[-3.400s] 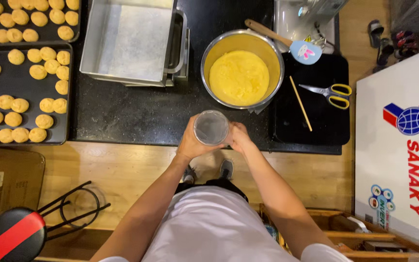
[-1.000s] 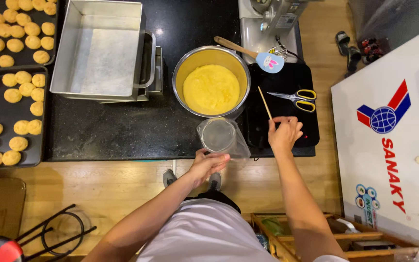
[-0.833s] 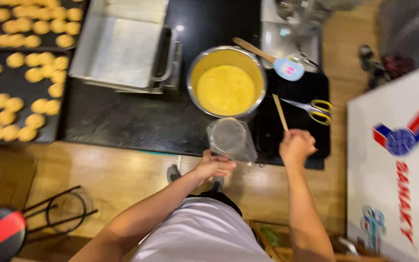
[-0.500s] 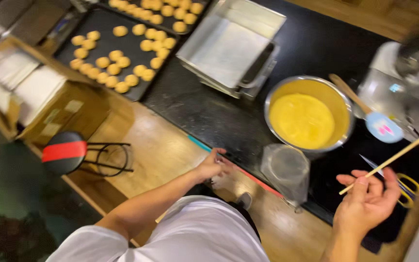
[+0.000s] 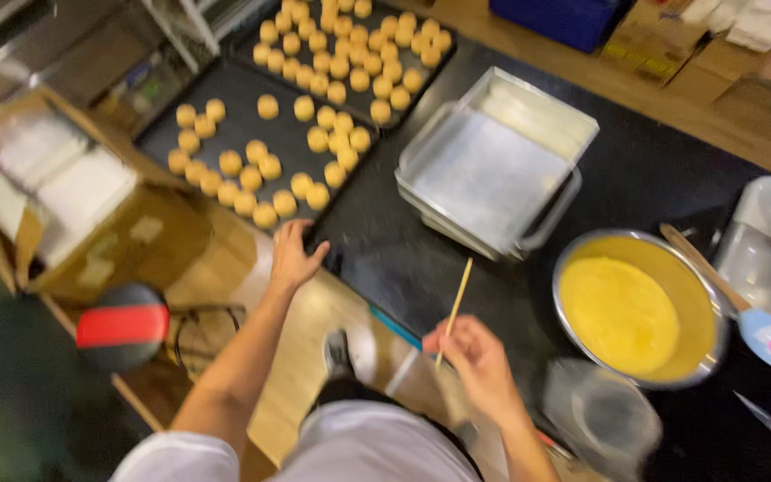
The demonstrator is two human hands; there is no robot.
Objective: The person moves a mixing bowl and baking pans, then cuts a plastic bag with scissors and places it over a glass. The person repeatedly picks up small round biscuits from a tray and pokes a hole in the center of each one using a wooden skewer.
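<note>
1. Right now the right hand [image 5: 477,360] pinches a thin pale wooden stick [image 5: 455,308] by its lower end; stick straight, slim, long axis rising steeply, tip tilted slightly right, over the black counter [image 5: 385,250].
2. Left hand [image 5: 294,256] spread, fingers on the near corner of the dark baking tray [image 5: 252,107] of round golden pastries [image 5: 265,165]; holds nothing.

R hand [image 5: 479,357] w/ stick [image 5: 453,311], L hand [image 5: 294,256] @ tray [image 5: 225,107]

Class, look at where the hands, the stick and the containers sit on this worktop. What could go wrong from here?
1. The clear cup stands at the counter's near edge beside the right hand; an elbow might knock it off.
2. The left hand touches the corner of the baking tray; a push could slide its dough balls.
3. The thin wooden stick might snap or poke.
</note>
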